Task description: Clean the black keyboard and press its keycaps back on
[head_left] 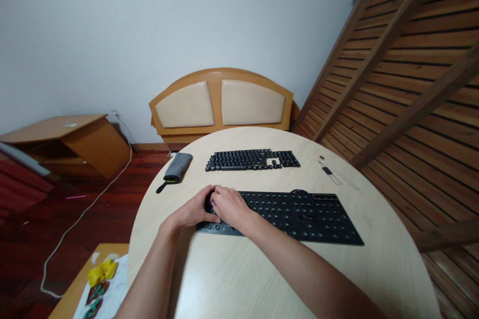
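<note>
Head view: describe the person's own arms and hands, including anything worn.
The left forearm and right forearm are bare, with no sleeves in view. The left hand and right hand are ungloved; no watch or bracelet shows.

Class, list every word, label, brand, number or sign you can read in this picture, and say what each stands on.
No text can be read.
Loose keys: any markings are too small to read.
Outlined strip on the keyboard base: any marking is too blurred.
White sheet, lower left: nothing legible.
</note>
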`<move>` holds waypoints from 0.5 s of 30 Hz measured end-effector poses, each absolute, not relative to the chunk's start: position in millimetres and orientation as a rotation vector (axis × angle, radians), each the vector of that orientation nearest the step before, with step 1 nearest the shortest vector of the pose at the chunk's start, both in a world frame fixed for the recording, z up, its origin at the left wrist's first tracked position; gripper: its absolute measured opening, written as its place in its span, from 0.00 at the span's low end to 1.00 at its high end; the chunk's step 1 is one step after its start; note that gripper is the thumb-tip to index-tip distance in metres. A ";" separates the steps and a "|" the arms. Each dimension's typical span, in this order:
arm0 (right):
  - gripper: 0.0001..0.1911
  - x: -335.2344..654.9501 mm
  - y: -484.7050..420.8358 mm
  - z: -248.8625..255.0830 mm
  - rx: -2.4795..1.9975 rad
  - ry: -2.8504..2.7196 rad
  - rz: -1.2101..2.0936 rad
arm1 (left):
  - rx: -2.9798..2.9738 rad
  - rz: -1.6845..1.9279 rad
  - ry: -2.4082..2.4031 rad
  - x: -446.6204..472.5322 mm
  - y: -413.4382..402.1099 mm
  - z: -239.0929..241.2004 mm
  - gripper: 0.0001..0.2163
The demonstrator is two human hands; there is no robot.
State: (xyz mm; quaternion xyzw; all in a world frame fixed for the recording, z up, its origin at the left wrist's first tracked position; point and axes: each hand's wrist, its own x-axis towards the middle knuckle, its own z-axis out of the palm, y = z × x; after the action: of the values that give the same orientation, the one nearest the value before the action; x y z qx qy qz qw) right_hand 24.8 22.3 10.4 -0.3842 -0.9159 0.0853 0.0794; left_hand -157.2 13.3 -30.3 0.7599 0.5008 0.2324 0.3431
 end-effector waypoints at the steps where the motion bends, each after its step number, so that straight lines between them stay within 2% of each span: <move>1: 0.12 24.4 21.7 9.4 -1.162 -2.748 0.255 | 1.977 0.603 1.301 -157.4 13.5 -30.3 0.46; 7: 0.17 26.7 13.2 22.4 -1.323 -2.798 0.265 | 1.989 0.577 1.357 -157.9 13.7 -30.8 0.45; 12: 0.14 33.8 9.0 43.1 -1.463 -2.827 0.308 | 1.917 0.532 1.383 -156.4 12.8 -25.5 0.46; 15: 0.15 45.2 11.1 48.0 -1.508 -2.839 0.322 | 1.876 0.524 1.397 -155.0 12.2 -22.3 0.47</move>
State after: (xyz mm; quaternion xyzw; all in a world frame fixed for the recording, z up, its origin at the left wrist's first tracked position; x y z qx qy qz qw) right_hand 45.2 11.1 48.0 -0.4663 -0.8779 0.0997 -0.0447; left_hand -155.0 12.2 -22.3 0.7291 0.5429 0.2037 0.3636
